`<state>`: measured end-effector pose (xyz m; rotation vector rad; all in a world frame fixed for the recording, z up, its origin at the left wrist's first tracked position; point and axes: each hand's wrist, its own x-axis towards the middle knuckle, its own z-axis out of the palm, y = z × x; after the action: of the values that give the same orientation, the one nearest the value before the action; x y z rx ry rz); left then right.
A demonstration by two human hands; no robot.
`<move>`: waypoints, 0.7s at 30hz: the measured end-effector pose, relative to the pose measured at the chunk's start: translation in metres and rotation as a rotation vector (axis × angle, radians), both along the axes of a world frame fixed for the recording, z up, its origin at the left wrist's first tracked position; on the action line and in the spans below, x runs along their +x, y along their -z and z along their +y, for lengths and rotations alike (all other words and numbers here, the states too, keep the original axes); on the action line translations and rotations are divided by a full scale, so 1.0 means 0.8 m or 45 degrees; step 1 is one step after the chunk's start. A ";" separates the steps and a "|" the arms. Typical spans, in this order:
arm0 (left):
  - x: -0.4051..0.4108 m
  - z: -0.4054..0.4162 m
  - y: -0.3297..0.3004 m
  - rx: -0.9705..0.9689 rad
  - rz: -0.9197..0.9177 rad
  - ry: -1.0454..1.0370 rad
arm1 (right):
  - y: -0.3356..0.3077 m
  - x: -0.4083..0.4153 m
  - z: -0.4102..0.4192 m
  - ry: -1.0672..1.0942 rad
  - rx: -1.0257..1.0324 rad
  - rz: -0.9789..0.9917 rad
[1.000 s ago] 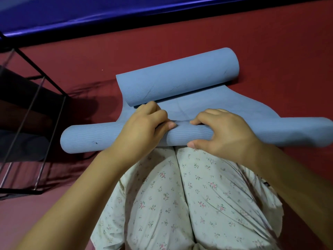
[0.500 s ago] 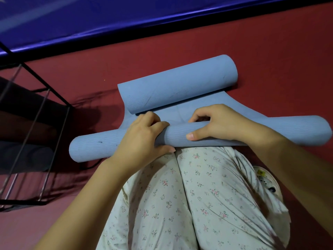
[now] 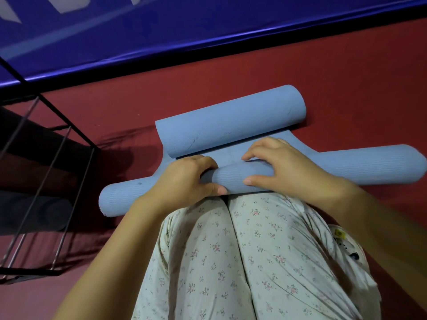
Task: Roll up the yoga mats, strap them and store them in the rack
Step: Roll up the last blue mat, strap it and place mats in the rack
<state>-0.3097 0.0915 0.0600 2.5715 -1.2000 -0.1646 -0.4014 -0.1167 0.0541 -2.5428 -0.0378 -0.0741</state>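
A light blue yoga mat (image 3: 231, 125) lies on the red floor, curled at both ends. Its far end forms a fat roll, and a thinner near roll (image 3: 360, 168) runs across in front of my knees. Only a short flat strip of mat shows between the two rolls. My left hand (image 3: 184, 179) grips the near roll left of its middle, fingers curled over the top and thumb on the near side. My right hand (image 3: 284, 165) grips the same roll just right of the middle, fingers over the top and thumb below.
A black metal rack (image 3: 53, 158) with thin bars stands at the left, with a dark rolled mat (image 3: 34, 215) lying low inside it. A blue padded wall (image 3: 208, 24) runs along the back. My knees in floral trousers (image 3: 242, 262) fill the foreground.
Both hands have rolled the near roll forward, away from my knees and toward the far roll. The flat strip between the rolls has become shorter.
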 end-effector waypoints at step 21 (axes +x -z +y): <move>-0.024 0.028 -0.028 -0.007 -0.234 0.258 | -0.007 -0.049 0.026 0.078 -0.275 -0.213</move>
<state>-0.3291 0.1137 0.0824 2.5003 -1.5251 0.0339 -0.4407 -0.0960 0.0596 -2.7470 -0.0349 -0.3223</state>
